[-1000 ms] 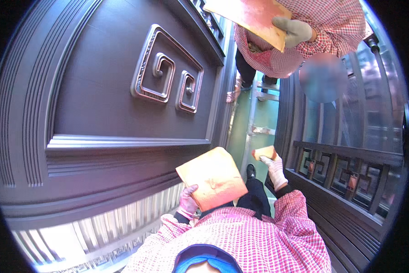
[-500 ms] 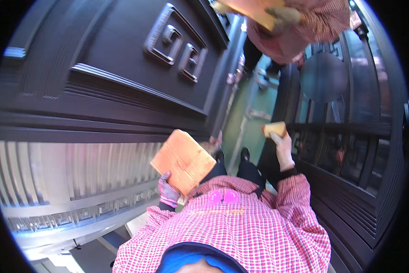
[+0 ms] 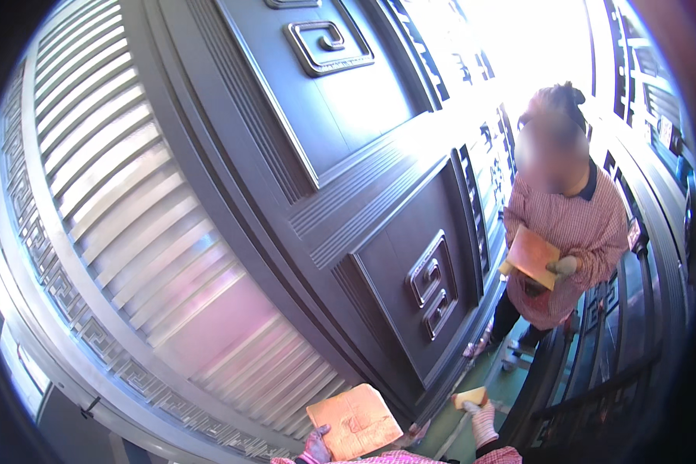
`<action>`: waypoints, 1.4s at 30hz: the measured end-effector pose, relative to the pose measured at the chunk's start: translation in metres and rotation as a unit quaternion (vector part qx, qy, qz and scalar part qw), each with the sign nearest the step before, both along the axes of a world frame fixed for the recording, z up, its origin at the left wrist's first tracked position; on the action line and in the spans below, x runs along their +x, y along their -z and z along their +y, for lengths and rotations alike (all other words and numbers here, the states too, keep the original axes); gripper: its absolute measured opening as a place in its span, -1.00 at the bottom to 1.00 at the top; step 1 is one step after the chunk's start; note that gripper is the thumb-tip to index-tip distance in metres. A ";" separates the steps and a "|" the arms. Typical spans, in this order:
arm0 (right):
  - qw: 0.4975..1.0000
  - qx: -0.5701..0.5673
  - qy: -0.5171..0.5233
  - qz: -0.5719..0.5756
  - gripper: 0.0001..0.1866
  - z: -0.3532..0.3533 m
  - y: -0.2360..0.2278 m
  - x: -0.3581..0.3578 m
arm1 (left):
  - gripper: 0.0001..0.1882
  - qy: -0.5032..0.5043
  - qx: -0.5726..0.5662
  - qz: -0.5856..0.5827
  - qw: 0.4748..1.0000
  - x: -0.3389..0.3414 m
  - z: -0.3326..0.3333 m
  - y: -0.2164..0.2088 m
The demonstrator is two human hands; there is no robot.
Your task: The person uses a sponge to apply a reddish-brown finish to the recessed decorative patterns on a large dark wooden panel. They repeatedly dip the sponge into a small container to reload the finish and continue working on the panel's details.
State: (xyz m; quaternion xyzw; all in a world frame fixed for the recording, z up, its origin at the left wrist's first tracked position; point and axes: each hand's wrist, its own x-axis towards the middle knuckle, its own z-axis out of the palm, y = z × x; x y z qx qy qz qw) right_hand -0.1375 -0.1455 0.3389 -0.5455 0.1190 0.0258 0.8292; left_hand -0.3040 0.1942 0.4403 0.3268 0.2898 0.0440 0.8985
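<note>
Orange flat sanding sheet (image 3: 354,421) held in gloved left hand (image 3: 315,447) at bottom edge; right hand (image 3: 483,421) grips small tan block (image 3: 469,397). Neither touches dark metal door panel (image 3: 410,255) yet, so prob. work's pending.

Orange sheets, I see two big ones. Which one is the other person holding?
The upper right one, held against a checked shirt by the standing co-worker's gloved hand. The other sheet sits at the bottom edge in the wearer's own left hand.

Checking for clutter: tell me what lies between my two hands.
Head view: between the left hand, holding an orange sheet, and the right hand, holding a small yellow block, lie only the door's bottom edge and green floor.
</note>
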 end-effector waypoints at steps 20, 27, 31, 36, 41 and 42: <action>0.982 -0.079 -0.169 -0.014 -0.51 -0.021 -0.025 0.023 | -0.41 -0.170 0.047 0.007 0.984 -0.067 -0.063 -0.014; 0.958 -0.114 -0.257 -0.054 -0.61 0.018 -0.071 0.013 | -0.43 -0.183 0.018 0.044 0.982 -0.077 -0.057 -0.045; 0.942 0.046 -0.320 -0.094 -0.68 0.079 -0.080 0.000 | -0.40 -0.137 0.002 0.006 0.991 -0.068 -0.045 -0.058; 0.780 -0.242 -0.373 -0.440 -0.55 0.156 -0.139 -0.010 | -0.35 -0.142 -0.001 0.027 0.990 -0.063 -0.033 -0.074; 0.796 -0.179 -0.399 -0.418 -0.58 0.177 -0.136 -0.007 | -0.36 -0.152 -0.021 0.009 0.988 -0.056 -0.047 -0.088; 0.819 -0.181 -0.390 -0.379 -0.64 0.169 -0.145 -0.003 | -0.36 -0.172 -0.011 0.021 0.985 -0.059 -0.053 -0.085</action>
